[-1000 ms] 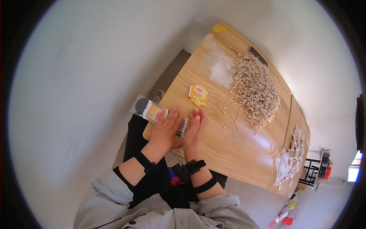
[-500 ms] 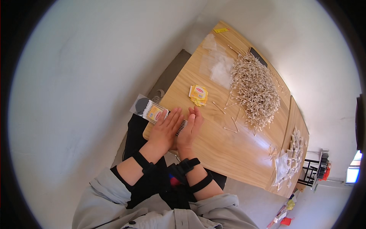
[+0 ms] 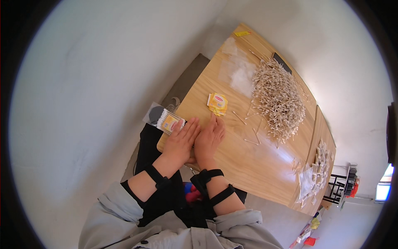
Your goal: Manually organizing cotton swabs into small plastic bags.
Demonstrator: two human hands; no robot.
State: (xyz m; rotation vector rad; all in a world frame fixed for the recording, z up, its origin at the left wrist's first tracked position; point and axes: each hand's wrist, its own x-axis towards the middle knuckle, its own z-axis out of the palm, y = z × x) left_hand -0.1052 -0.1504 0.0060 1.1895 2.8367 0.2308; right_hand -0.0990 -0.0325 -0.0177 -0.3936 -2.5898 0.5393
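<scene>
A clear packet of cotton swabs with a yellow card (image 3: pixel 169 123) lies at the left corner of the table, its plastic end reaching past the edge. My left hand (image 3: pixel 179 141) lies flat over its right end, fingers stretched and close together. Right beside it, my right hand (image 3: pixel 208 139) rests back up, with its fingers extended. Whatever lies under the two hands is hidden. Just beyond my right fingertips is a small stack of yellow and white cards (image 3: pixel 217 103).
A big heap of loose cotton swabs (image 3: pixel 280 99) covers the table's far side, a few strays nearer. Clear plastic bags (image 3: pixel 240 76) lie left of it. Filled packets (image 3: pixel 321 166) are piled at the far right. A dark flat object (image 3: pixel 282 63) sits behind the heap.
My right hand has turned from standing on its edge to lying back up, covering the striped strip that showed between the hands. My left hand has hardly moved.
</scene>
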